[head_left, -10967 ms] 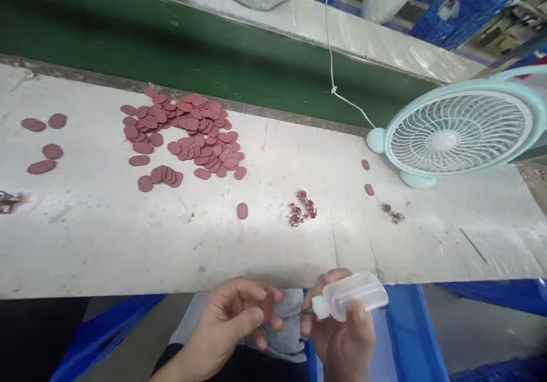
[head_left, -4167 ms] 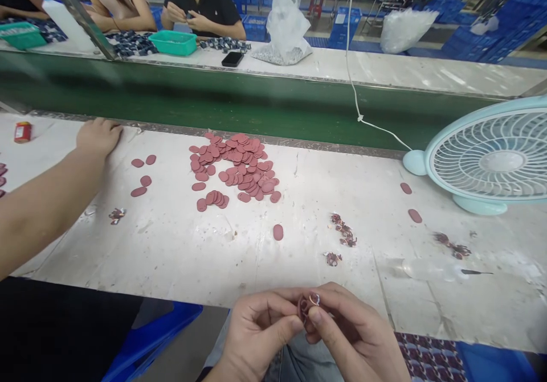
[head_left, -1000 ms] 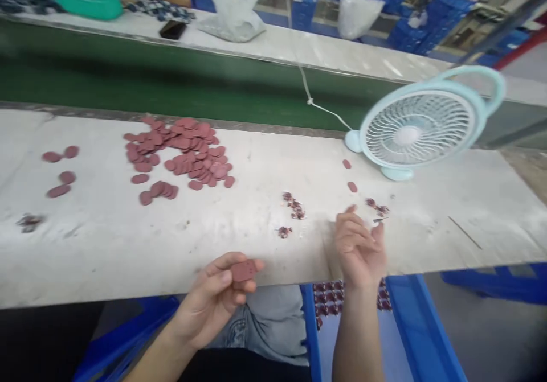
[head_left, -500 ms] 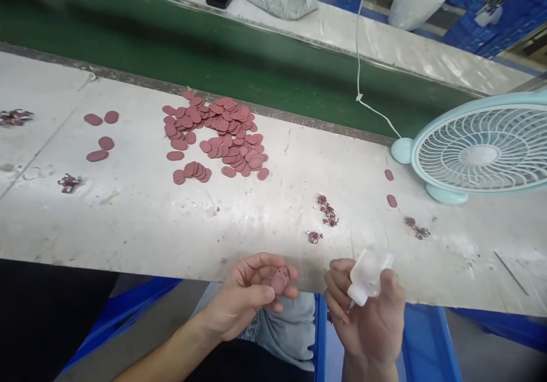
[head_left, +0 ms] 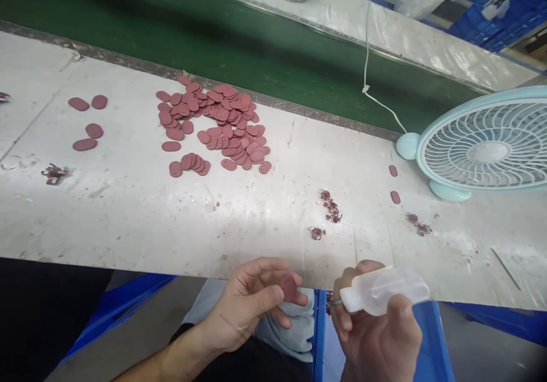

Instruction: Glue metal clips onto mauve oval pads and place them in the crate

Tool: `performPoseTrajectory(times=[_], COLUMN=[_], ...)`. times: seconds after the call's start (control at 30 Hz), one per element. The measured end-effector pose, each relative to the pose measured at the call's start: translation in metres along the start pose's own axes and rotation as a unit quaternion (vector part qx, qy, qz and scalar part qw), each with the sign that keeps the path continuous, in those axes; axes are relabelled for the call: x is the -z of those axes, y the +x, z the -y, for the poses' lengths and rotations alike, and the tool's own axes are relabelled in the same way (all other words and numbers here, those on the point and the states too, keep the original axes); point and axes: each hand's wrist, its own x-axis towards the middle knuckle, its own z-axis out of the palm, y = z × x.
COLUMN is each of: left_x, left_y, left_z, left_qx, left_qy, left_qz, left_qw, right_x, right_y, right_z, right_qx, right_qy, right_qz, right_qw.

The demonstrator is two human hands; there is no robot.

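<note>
- Head view, my left hand (head_left: 250, 305): thumb and fingers pinching 1 reddish-brown oval piece (head_left: 289, 288), held at the near edge of the white bench (head_left: 277, 222), close above my jeans (head_left: 290, 331).
- My right hand (head_left: 378, 331): thumb and fingers wrapped around 1 translucent squeeze bottle (head_left: 391, 291), lying nearly on its side; white cap and thin nozzle directed at my left hand, tip near the oval piece but apart from it.
- Loose pile of ovals (head_left: 224, 111), same colour, overlapping, toward the far edge of the bench, left of centre.
- Short fanned row of ovals (head_left: 190, 163), just in front of the pile.
- 4 separate ovals (head_left: 85, 144), well to the left of the pile.
- 2 further ovals (head_left: 394, 197), apart from each other, near the fan.
- Small dark clusters (head_left: 332, 208), beyond my hands; detail too small to tell.
- 1 similar cluster (head_left: 54, 174), far left.
- 1 pale blue fan (head_left: 489, 151), right side, with a knotted white cord (head_left: 366, 63) running up from it.
- 1 thin stick (head_left: 506, 269), flat on the bench, to the right of the bottle.
- 1 blue crate (head_left: 432, 336), below the bench edge, partly hidden by my right hand.
- 1 green strip (head_left: 299, 69), running behind the bench.
</note>
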Motion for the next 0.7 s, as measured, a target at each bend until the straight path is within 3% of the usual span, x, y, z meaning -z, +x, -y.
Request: performPoseTrajectory(times=[0.23,0.43,0.57,0.7], left_x=[-0.001,0.001,0.001,0.001], left_y=[-0.001,-0.004,-0.004,-0.002], left_z=[0.009,0.015,0.015,0.013], left_qx=[-0.002,-0.01,-0.013,-0.016], left_qy=[0.008,-0.014,-0.024,-0.027], left_qz=[0.004,-0.003,-0.002,-0.003], left_qw=[1.0,1.0,1.0,0.999], right_x=[-0.018,-0.044,-0.042,-0.026], right_y=[-0.015,-0.019,-0.02,-0.022], right_z=[-0.01,-0.019,-0.022,-0.019], right_qx=[0.144,0.218,0.226,0.207], right_qy=[-0.079,-0.131,-0.152,-0.189], right_qz=[-0.026,-0.136,-0.114,-0.023], right_qw=[0.986,0.958,0.955,0.96])
